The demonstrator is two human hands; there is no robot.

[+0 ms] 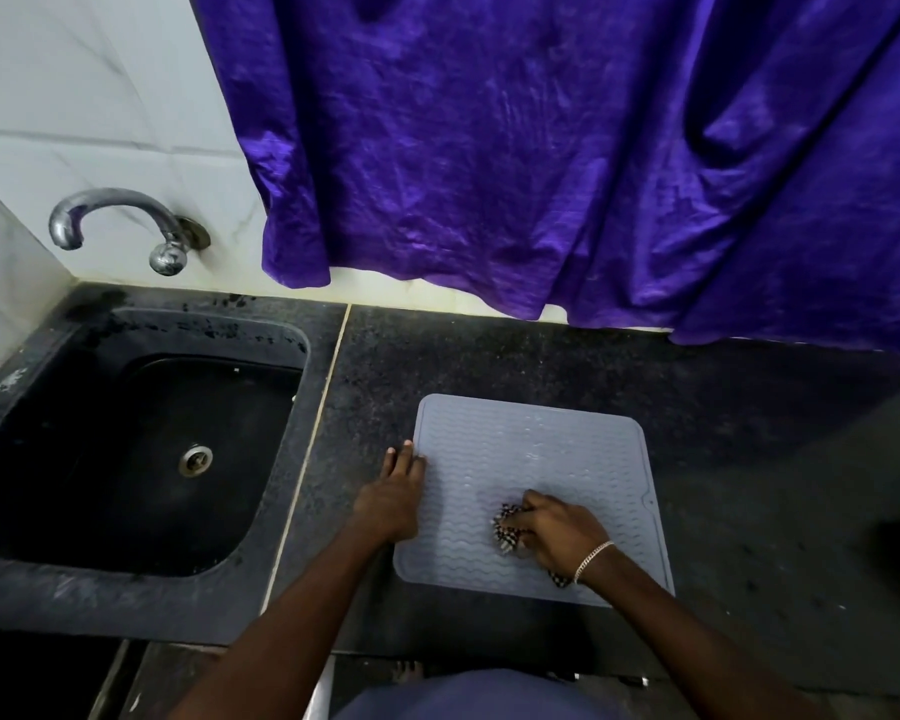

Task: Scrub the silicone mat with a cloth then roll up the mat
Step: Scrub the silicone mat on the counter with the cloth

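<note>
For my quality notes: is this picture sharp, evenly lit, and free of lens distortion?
Head view: the grey wavy-ribbed silicone mat is sharp; the black stone sink lies in deep shadow; the curved chrome tap shows small glints; the wide lens bows the dark speckled counter edges.

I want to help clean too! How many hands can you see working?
2. The left hand lies flat at the left edge of the mat. The right hand grips the checkered cloth on the mat's near part.
</note>
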